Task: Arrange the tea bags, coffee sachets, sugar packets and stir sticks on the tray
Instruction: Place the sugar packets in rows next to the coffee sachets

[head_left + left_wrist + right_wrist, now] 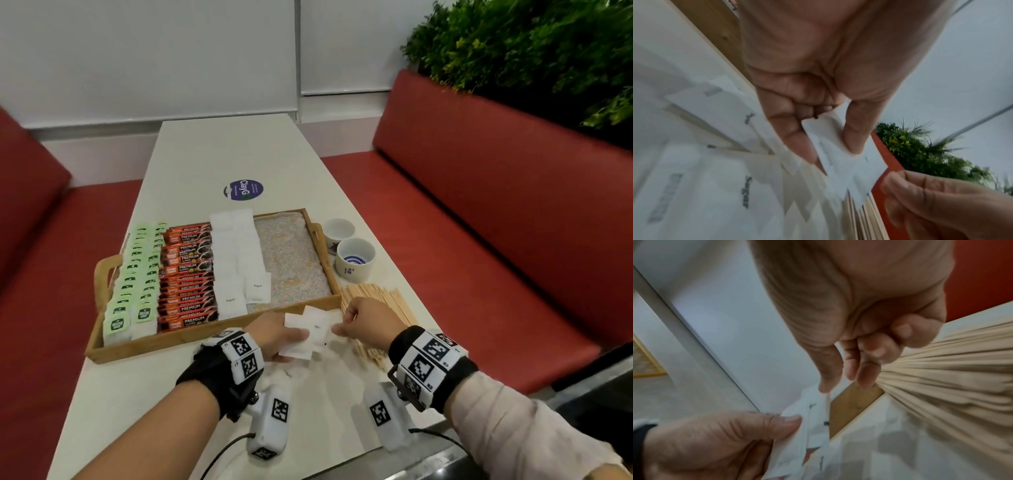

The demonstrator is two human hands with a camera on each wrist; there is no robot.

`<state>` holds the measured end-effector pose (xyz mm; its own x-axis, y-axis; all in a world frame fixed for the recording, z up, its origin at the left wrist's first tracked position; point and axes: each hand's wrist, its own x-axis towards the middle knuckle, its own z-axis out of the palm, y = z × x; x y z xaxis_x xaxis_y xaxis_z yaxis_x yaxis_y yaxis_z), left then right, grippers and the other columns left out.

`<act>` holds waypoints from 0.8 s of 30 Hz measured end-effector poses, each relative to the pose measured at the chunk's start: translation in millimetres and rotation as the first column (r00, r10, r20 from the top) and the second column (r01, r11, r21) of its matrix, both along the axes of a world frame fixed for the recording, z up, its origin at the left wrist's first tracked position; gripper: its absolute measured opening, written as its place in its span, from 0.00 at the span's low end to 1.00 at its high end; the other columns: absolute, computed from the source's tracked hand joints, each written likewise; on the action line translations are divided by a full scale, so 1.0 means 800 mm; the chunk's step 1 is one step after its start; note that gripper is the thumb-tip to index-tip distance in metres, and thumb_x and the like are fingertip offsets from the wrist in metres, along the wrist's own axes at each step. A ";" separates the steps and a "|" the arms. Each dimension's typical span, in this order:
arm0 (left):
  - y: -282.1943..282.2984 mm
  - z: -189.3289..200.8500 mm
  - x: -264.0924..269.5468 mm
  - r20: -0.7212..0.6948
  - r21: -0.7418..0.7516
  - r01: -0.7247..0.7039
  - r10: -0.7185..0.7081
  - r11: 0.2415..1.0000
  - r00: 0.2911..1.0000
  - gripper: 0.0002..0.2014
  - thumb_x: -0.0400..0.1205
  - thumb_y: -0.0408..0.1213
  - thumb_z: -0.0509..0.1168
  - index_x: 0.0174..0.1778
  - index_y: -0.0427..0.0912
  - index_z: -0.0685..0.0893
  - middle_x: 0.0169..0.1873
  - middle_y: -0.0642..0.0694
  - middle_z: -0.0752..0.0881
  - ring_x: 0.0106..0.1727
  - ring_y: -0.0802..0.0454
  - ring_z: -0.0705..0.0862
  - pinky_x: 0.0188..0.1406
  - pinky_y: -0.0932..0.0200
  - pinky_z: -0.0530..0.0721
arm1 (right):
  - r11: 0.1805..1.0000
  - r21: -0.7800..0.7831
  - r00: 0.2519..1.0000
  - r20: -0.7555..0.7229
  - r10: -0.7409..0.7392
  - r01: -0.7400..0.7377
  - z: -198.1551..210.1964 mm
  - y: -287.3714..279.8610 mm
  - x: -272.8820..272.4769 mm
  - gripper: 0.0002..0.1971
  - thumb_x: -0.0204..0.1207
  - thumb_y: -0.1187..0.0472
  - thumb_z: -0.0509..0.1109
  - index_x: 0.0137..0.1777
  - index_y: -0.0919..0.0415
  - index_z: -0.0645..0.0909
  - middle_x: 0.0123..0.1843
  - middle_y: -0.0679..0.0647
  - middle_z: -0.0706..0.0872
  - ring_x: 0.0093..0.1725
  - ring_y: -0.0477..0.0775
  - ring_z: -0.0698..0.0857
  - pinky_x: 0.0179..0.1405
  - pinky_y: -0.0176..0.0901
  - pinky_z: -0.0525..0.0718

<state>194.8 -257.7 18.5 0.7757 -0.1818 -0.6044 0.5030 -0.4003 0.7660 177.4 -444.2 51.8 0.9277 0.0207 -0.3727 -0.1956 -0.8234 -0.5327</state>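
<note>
Your left hand (274,337) pinches a small fan of white sugar packets (310,334) just at the wooden tray's (212,329) 5 o'clock corner, while your right hand (370,320), fingers curled, nips one packet's edge above the stir sticks (380,298).

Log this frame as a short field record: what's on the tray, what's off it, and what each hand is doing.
tray: green tea bags, coffee sachets, sugar packets in rows; right part bare
off tray: stir sticks, two cups
left hand: holds a fan of sugar packets
right hand: pinches one packet from the fan
</note>
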 end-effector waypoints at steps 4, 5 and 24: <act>0.023 0.004 0.001 0.045 -0.154 -0.073 0.080 0.985 0.996 0.11 0.81 0.33 0.68 0.60 0.42 0.83 0.53 0.40 0.89 0.55 0.43 0.88 0.52 0.48 0.87 | 0.979 0.203 0.999 0.038 0.015 -0.023 0.006 0.031 0.017 0.08 0.78 0.54 0.71 0.41 0.56 0.77 0.37 0.47 0.83 0.31 0.45 0.79 0.30 0.36 0.76; 0.029 0.005 0.001 0.056 -0.175 -0.095 0.106 0.980 0.993 0.12 0.81 0.33 0.68 0.60 0.41 0.83 0.54 0.39 0.89 0.56 0.41 0.87 0.55 0.45 0.86 | 0.976 0.213 0.999 0.034 0.039 -0.045 0.007 0.038 0.021 0.10 0.79 0.55 0.70 0.39 0.56 0.77 0.34 0.46 0.83 0.27 0.44 0.78 0.27 0.33 0.75; 0.150 0.027 0.053 0.426 -0.116 -0.428 0.434 0.896 0.794 0.08 0.82 0.37 0.66 0.56 0.39 0.82 0.49 0.43 0.87 0.46 0.49 0.86 0.37 0.57 0.87 | 0.995 -0.026 0.995 -0.004 0.097 -0.097 -0.013 0.139 0.127 0.17 0.78 0.57 0.71 0.29 0.56 0.71 0.42 0.58 0.88 0.42 0.53 0.82 0.37 0.39 0.75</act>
<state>237.2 -137.5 40.2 0.9547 0.2284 -0.1907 0.2394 -0.2093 0.9481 279.3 -332.7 41.3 0.9207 0.1012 -0.3768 -0.1152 -0.8522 -0.5104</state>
